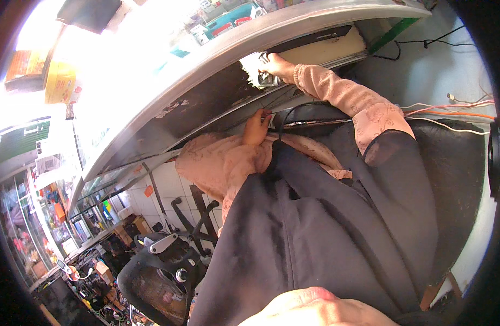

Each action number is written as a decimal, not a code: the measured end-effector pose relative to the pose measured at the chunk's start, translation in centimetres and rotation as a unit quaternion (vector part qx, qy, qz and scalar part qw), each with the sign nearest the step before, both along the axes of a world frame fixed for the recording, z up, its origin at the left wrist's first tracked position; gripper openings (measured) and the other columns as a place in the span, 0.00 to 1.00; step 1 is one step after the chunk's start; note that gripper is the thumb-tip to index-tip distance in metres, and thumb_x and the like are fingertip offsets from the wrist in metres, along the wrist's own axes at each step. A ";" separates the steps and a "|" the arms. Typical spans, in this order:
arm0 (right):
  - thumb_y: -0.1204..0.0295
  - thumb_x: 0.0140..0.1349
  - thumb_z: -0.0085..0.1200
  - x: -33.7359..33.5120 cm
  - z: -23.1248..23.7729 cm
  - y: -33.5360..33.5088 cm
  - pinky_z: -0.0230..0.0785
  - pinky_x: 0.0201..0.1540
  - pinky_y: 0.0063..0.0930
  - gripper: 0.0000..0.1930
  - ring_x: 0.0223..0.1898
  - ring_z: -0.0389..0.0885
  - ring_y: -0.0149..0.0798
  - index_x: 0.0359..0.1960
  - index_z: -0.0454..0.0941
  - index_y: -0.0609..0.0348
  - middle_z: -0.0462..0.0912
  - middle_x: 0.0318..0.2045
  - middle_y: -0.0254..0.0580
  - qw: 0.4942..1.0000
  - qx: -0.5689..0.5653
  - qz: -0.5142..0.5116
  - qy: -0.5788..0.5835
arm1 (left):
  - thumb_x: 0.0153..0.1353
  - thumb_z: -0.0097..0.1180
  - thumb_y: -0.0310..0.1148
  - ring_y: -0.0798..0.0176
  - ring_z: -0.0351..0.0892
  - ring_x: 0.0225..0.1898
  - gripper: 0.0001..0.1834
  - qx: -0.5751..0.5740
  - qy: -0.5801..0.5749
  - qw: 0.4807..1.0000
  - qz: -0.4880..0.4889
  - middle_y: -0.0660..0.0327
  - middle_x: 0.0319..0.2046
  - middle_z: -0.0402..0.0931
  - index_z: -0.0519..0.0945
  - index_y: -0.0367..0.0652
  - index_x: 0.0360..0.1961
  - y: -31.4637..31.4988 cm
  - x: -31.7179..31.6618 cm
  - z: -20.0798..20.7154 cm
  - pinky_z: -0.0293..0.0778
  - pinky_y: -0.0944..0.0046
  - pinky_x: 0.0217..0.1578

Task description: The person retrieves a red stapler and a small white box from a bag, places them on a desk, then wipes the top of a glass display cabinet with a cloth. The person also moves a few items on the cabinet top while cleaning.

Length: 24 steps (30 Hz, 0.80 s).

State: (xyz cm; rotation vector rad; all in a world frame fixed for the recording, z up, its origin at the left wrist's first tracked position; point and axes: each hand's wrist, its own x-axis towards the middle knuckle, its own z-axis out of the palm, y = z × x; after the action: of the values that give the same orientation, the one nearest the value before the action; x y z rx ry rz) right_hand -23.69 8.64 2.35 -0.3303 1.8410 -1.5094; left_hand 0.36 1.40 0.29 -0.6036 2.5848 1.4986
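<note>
While hands [256, 129] [280, 67] reach below, a teal tray [236, 14] holds goods [222, 29].

The right grip [277, 66] is tucked in beneath the tabletop [315, 17], with the left grip [256, 127] just below it, nearer the body. Over to the right of both, cables [461, 113] stretch by the wall [445, 68]. Well left of them there's a chair [163, 296], with clutter [100, 271] farther left.

no words or numbers can be read clearly; the yellow box [59, 82] at upper left bears blurred print.
</note>
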 end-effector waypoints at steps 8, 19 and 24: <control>0.76 0.50 0.59 -3.0 2.6 3.2 0.74 0.38 0.37 0.14 0.35 0.80 0.38 0.41 0.81 0.65 0.83 0.33 0.43 0.990 0.049 0.126 -0.048 | 0.70 0.59 0.35 0.47 0.86 0.37 0.12 0.001 0.034 0.999 0.008 0.49 0.39 0.86 0.81 0.44 0.51 -0.2 0.5 -0.5 0.78 0.53 0.40; 0.69 0.67 0.53 0.1 1.9 4.7 0.78 0.55 0.45 0.20 0.58 0.80 0.46 0.60 0.77 0.46 0.79 0.59 0.40 0.691 0.148 0.356 0.611 | 0.69 0.59 0.33 0.47 0.87 0.39 0.11 0.046 0.010 0.999 0.008 0.49 0.39 0.86 0.81 0.41 0.50 -0.2 0.0 -0.7 0.79 0.53 0.41; 0.71 0.67 0.52 -0.4 -0.2 4.5 0.77 0.56 0.44 0.18 0.59 0.79 0.46 0.59 0.78 0.45 0.78 0.61 0.37 0.696 0.168 0.351 0.603 | 0.68 0.60 0.33 0.48 0.87 0.38 0.11 0.016 0.089 0.996 0.010 0.50 0.39 0.86 0.81 0.42 0.49 -0.2 0.0 -1.4 0.79 0.52 0.40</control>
State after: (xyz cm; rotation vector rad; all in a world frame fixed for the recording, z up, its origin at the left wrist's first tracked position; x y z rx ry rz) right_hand -24.06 13.12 2.11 -1.9307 2.3428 -0.2552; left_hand 0.41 1.23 -1.09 -0.5152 2.6851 1.6666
